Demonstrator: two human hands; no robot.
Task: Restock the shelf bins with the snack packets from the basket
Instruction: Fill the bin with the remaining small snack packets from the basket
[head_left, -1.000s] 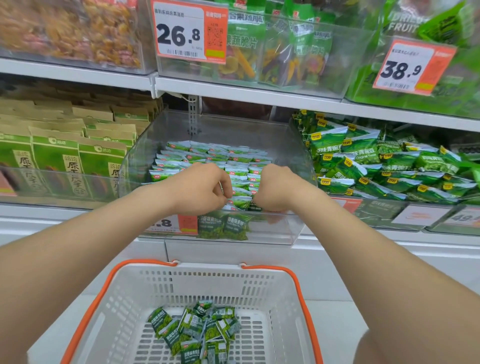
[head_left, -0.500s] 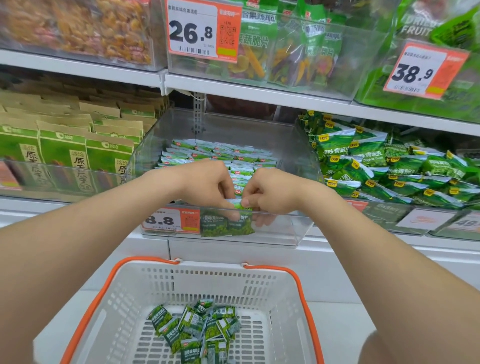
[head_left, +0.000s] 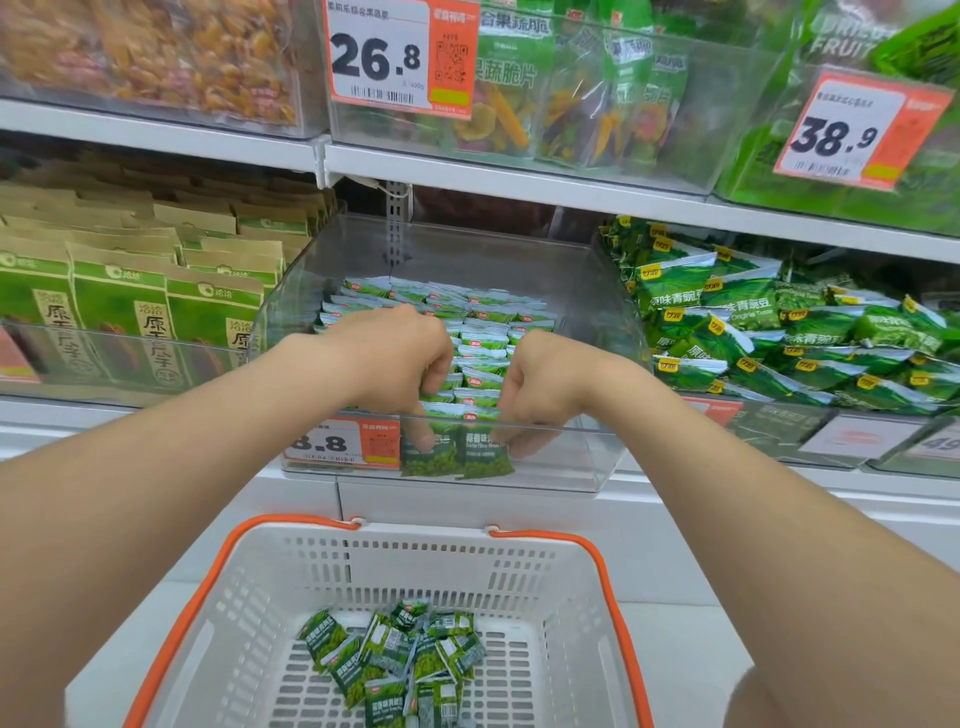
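The clear bin (head_left: 597, 467) on the shelf is sitting part-filled with neat rows, the basket (head_left: 415, 566) below is holding a small heap (head_left: 395, 654) yet to go, and the left hand (head_left: 400, 358) and right hand (head_left: 540, 384) are each keeping a grip clamped on the front packets (head_left: 457, 454).

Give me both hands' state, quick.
Left hand: fingers curled on the front packets in the clear bin.
Right hand: pinching the same packets.
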